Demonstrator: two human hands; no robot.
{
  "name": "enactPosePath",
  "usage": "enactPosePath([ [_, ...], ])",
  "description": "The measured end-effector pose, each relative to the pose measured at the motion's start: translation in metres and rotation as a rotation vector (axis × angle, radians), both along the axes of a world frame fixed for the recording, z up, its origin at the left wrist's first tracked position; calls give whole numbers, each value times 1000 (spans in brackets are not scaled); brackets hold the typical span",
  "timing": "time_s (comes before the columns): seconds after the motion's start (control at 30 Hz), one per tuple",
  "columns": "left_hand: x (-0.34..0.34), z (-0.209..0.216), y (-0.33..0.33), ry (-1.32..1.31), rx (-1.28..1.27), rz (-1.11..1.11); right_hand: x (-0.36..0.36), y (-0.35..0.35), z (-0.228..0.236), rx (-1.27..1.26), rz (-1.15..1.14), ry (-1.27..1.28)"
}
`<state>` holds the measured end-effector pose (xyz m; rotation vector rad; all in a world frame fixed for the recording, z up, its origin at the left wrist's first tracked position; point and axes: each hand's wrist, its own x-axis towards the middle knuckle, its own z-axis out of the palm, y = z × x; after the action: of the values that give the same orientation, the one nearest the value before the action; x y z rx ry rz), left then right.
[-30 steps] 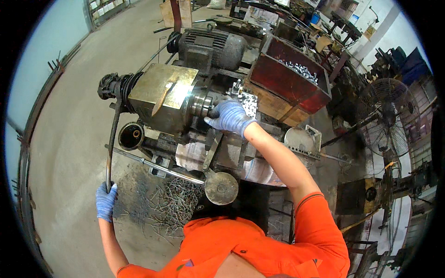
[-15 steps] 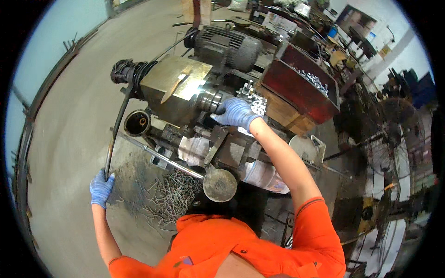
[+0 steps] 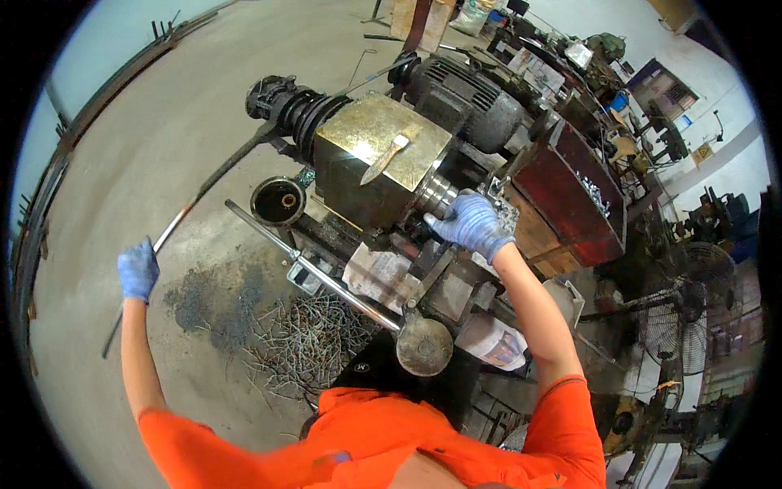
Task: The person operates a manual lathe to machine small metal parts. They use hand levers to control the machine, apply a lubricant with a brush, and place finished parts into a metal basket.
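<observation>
Left fingers round rod, wide floor alongside

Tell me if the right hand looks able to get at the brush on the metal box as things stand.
Probably yes: the right hand is at the shiny chuck, just beside the box, and nothing visible covers the brush.

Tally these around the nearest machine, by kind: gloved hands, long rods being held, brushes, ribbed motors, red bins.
Gloved hands: 2 (left hand, right hand)
Long rod, held: 1
Brush: 1
Ribbed motor: 1
Red bin: 1
Total: 6
</observation>
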<state>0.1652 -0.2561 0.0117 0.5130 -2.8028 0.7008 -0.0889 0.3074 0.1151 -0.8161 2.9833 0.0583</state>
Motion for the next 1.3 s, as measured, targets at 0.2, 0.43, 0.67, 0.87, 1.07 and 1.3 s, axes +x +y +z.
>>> enactPosePath([
  [0.2,-29,14,-22,-66,168,109,4,3,9,-61,31,-49],
  [0.43,-97,87,152,531,805,-362,80,39,24,-496,134,122],
  [0.67,-180,127,315,526,641,-702,179,119,-15,-591,70,112],
  [0.87,-197,99,333,577,472,-851,245,170,-58,-653,-122,179],
  [1.07,-220,123,303,643,350,-695,266,181,-60,-757,-204,28],
  [1.3,-273,146,314,343,302,-458,257,165,-63,-791,-92,80],
])
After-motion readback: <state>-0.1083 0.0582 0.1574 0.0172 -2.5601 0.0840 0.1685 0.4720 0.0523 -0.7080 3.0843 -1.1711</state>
